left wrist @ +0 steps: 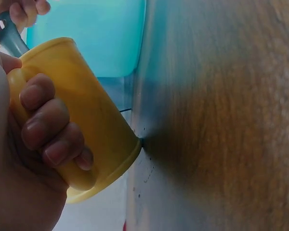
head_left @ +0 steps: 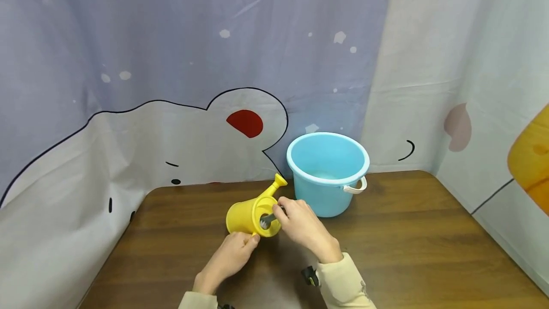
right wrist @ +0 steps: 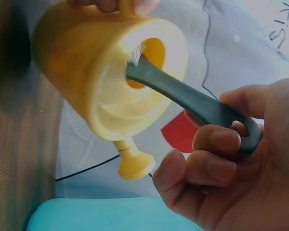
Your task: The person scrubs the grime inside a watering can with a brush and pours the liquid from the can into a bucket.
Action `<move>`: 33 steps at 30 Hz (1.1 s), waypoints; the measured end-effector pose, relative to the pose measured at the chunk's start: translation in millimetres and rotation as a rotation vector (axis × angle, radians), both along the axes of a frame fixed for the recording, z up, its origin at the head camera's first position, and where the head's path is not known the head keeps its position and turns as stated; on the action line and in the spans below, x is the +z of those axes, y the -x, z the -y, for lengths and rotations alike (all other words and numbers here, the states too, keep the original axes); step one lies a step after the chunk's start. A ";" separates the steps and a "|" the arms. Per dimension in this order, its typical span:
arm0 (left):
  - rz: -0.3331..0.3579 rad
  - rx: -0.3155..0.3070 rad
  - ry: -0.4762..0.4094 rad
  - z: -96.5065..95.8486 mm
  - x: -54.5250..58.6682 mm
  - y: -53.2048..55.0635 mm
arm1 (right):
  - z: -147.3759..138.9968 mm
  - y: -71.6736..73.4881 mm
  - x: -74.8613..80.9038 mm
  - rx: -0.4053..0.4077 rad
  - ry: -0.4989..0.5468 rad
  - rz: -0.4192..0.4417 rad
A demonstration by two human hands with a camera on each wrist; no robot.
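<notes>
A yellow watering can (head_left: 241, 217) is tilted on its side over the table, its opening turned toward the right hand. The left hand (head_left: 235, 252) grips its handle, fingers curled round it in the left wrist view. A dark green brush (right wrist: 192, 102) with white bristles (right wrist: 136, 54) reaches through the can's round opening. Its handle end is held by the right hand (head_left: 305, 224), between thumb and curled fingers. The bristles are partly inside the can, and the spout (head_left: 272, 188) points up toward the bucket.
A light blue bucket (head_left: 323, 197) with a white handle (head_left: 356, 187) stands behind the right hand on the brown wooden table (head_left: 407, 247). A printed curtain (head_left: 180, 51) hangs along the table's back edge and sides.
</notes>
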State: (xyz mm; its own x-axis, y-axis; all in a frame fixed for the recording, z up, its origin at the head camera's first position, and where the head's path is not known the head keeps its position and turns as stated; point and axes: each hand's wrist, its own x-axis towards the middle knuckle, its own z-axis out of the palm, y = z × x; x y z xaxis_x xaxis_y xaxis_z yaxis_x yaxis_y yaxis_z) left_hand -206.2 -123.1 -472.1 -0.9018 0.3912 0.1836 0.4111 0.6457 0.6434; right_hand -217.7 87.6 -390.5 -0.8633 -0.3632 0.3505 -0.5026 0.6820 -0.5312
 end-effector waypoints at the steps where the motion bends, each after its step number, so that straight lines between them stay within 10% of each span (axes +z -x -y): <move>1: -0.004 -0.001 -0.002 0.0 -0.3 -0.2 | 1.0 1.2 -2.6 0.007 -0.008 -0.009; 33: -0.029 -0.004 0.019 -1.1 -1.6 -0.5 | 4.0 7.8 -15.3 0.193 -0.027 0.091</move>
State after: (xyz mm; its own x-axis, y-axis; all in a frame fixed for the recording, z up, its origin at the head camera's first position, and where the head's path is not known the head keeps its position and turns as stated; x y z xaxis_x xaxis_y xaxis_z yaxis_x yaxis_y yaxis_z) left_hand -205.7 -122.0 -473.7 -0.8944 0.3989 0.2024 0.4325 0.6558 0.6187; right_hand -225.5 83.5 -405.8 -0.8045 -0.5331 0.2618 -0.5759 0.5925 -0.5633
